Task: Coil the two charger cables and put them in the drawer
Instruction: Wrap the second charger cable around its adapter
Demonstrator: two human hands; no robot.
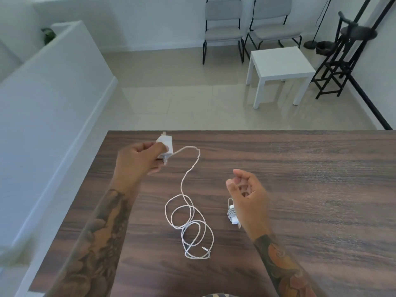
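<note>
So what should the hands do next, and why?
Probably the right hand, empty now, should reach for the loose cable and start looping it. The left hand already holds its plug, and the other charger looks wound.

A dark brown wood-grain table point(300, 189) fills the lower part of the view, its far edge running straight across. Beyond that edge lies a floor of pale beige tiles point(182, 99). Against the white back wall point(150, 18) stand two grey-cushioned chairs with black metal frames point(224, 28), side by side. Near them, to the right, sits a small square white side table point(278, 63). A black metal rack point(342, 61) leans by the right wall. A low white partition wall point(53, 86) runs along the left. The light is soft and even.
</note>
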